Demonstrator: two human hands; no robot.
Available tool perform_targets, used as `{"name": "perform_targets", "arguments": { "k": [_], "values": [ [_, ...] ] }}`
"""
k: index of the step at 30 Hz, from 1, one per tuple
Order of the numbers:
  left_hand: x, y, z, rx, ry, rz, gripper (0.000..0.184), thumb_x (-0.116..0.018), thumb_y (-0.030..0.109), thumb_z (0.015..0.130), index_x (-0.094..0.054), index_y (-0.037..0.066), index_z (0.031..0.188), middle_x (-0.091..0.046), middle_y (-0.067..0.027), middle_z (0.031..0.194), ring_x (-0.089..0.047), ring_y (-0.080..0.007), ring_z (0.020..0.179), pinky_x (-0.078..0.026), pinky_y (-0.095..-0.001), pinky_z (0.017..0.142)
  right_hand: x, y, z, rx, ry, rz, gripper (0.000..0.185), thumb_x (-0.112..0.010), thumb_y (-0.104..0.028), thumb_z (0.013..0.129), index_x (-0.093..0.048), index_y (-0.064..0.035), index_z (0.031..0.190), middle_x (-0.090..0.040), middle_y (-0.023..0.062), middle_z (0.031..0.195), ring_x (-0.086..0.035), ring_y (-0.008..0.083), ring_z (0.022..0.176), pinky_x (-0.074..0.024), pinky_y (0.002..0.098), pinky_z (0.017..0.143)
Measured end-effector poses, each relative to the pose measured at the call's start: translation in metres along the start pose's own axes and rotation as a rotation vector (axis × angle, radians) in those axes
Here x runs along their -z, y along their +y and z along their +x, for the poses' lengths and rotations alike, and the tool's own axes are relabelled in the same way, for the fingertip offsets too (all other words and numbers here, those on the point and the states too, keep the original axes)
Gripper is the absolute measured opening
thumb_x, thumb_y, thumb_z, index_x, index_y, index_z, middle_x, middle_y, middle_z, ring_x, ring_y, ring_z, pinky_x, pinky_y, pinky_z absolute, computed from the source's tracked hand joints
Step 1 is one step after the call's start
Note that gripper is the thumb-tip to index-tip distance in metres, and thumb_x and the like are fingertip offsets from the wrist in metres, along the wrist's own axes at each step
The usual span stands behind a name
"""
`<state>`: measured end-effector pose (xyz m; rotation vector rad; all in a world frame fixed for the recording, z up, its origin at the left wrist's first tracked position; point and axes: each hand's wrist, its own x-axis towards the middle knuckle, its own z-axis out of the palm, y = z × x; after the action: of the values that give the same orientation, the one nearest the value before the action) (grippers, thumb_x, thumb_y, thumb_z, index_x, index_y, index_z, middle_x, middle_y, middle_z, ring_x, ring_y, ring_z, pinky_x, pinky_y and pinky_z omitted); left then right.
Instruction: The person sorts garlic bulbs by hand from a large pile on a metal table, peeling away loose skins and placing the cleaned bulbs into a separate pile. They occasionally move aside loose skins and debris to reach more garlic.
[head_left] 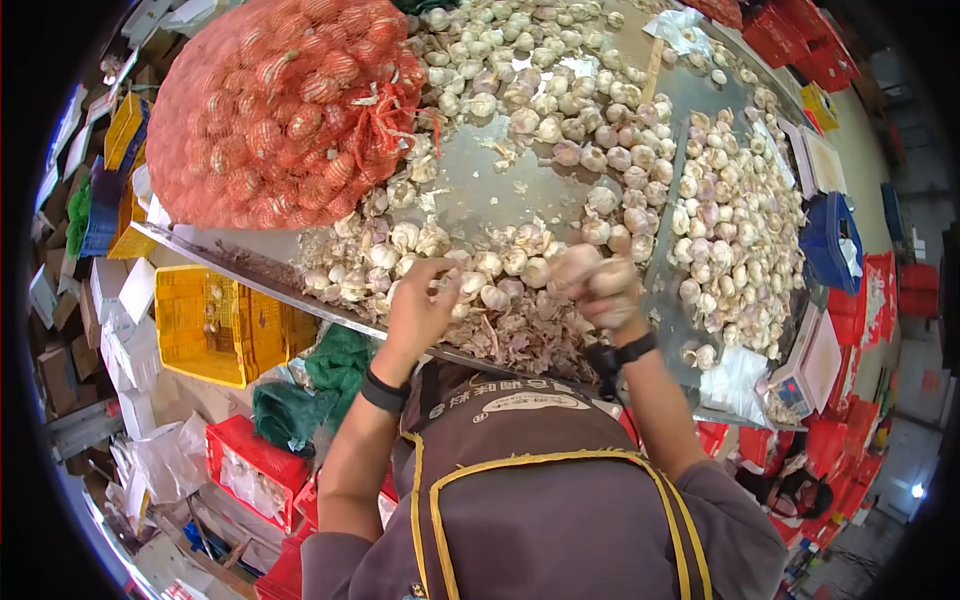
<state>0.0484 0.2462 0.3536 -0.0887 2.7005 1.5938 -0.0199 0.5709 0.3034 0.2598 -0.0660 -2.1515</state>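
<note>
My left hand (424, 302) is over the near edge of the garlic pile, its fingers loosely bent and a gap showing between them. No bulb can be made out in it. To the right, my right hand (612, 300) is closed and smeared by motion around a garlic bulb (577, 268). Between the hands lie loose garlic bulbs (494, 297). Below them dry papery skins (520, 338) are heaped at the table's front edge.
A red mesh sack (285, 115) full of garlic stands at the back left of the metal table (500, 185). On the right a divider (668, 200) borders another garlic pile (740, 220) and a plastic bag (735, 380). A yellow crate (200, 325) is below the table's left edge.
</note>
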Motion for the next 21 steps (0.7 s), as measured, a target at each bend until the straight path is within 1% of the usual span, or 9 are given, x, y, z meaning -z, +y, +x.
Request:
{"name": "perform_targets", "arguments": {
  "k": [3,5,9,11,13,14,16,18,21],
  "values": [
    [-0.005,-0.030,0.017,-0.029,-0.005,0.079,0.025,-0.067,0.011,0.085,-0.065,-0.001,0.107,-0.066,-0.0208,0.103,-0.064,-0.0370,0.095,-0.051,-0.0398,0.082,-0.036,-0.046,-0.073,0.392,-0.303,0.146,0.066,-0.065,-0.046,0.087,-0.045,-0.0045,0.134,-0.057,0.0136,0.121,-0.058,0.0283,0.112,-0.0588,0.0404,0.076],
    [-0.010,-0.035,0.032,-0.018,-0.086,0.161,0.025,-0.067,0.011,0.084,-0.065,-0.001,0.106,-0.065,-0.0197,0.104,-0.063,-0.0386,0.092,-0.051,-0.0416,0.080,-0.036,-0.071,-0.140,0.927,-0.371,0.412,0.084,-0.065,-0.052,0.085,-0.035,0.0006,0.143,-0.048,0.0187,0.137,-0.051,0.0342,0.124,-0.0511,0.0484,0.098],
    [-0.030,-0.048,0.057,-0.151,-0.230,0.465,0.034,-0.064,0.009,0.081,-0.064,0.010,0.115,-0.064,-0.0183,0.105,-0.064,-0.0379,0.093,-0.053,-0.0447,0.080,-0.044,-0.060,-0.173,1.308,-0.414,0.226,0.109,-0.043,-0.078,0.084,-0.009,-0.0016,0.154,-0.018,0.0205,0.159,-0.027,0.0368,0.144,-0.0309,0.0546,0.114],
    [-0.038,-0.061,0.072,-0.161,-0.372,0.570,0.043,-0.064,0.008,0.076,-0.063,0.014,0.119,-0.063,-0.0176,0.106,-0.064,-0.0374,0.095,-0.053,-0.0461,0.080,0.022,-0.066,-0.180,1.062,-0.225,-0.015,0.088,-0.041,-0.068,0.092,-0.029,-0.0023,0.150,-0.038,0.0192,0.151,-0.040,0.0352,0.137,-0.0376,0.0512,0.109],
    [-0.038,-0.062,0.076,-0.184,-0.524,0.694,0.044,-0.066,0.011,0.074,-0.063,0.013,0.118,-0.063,-0.0169,0.105,-0.064,-0.0372,0.095,-0.053,-0.0466,0.080,0.024,-0.040,-0.114,0.791,-0.168,-0.308,0.049,-0.052,-0.033,0.099,-0.048,0.0014,0.134,-0.059,0.0140,0.125,-0.057,0.0246,0.116,-0.0479,0.0372,0.098],
    [-0.036,-0.059,0.077,-0.186,-0.527,0.694,0.044,-0.069,0.014,0.071,-0.064,0.012,0.115,-0.064,-0.0174,0.102,-0.064,-0.0374,0.096,-0.053,-0.0461,0.081,0.015,-0.005,-0.083,0.918,0.494,-0.806,0.043,-0.055,-0.023,0.097,-0.049,-0.0004,0.133,-0.060,0.0105,0.117,-0.058,0.0206,0.112,-0.0525,0.0333,0.088],
    [-0.032,-0.066,0.078,-0.190,-0.501,0.687,0.043,-0.071,0.016,0.070,-0.065,0.011,0.112,-0.064,-0.0173,0.101,-0.064,-0.0376,0.095,-0.053,-0.0457,0.081,-0.007,0.030,-0.025,0.494,0.892,-1.649,0.050,-0.071,-0.021,0.082,-0.057,-0.0097,0.128,-0.060,0.0093,0.121,-0.057,0.0235,0.116,-0.0493,0.0348,0.094],
    [-0.029,-0.065,0.083,-0.227,-0.368,0.609,0.041,-0.074,0.020,0.069,-0.067,0.008,0.107,-0.065,-0.0175,0.100,-0.064,-0.0376,0.094,-0.052,-0.0447,0.081,0.007,0.043,0.001,0.485,0.770,-2.393,0.052,-0.072,-0.019,0.073,-0.059,-0.0097,0.122,-0.058,0.0164,0.121,-0.055,0.0348,0.116,-0.0479,0.0425,0.095],
    [-0.015,-0.053,0.084,0.003,-0.267,0.296,0.032,-0.075,0.020,0.075,-0.066,0.001,0.099,-0.067,-0.0131,0.087,-0.065,-0.0255,0.082,-0.052,-0.0361,0.075,0.027,0.037,0.018,0.355,0.816,-2.409,0.044,-0.065,-0.014,0.071,-0.059,-0.0095,0.114,-0.054,0.0163,0.115,-0.056,0.0366,0.105,-0.0495,0.0440,0.088]
  ]
}}
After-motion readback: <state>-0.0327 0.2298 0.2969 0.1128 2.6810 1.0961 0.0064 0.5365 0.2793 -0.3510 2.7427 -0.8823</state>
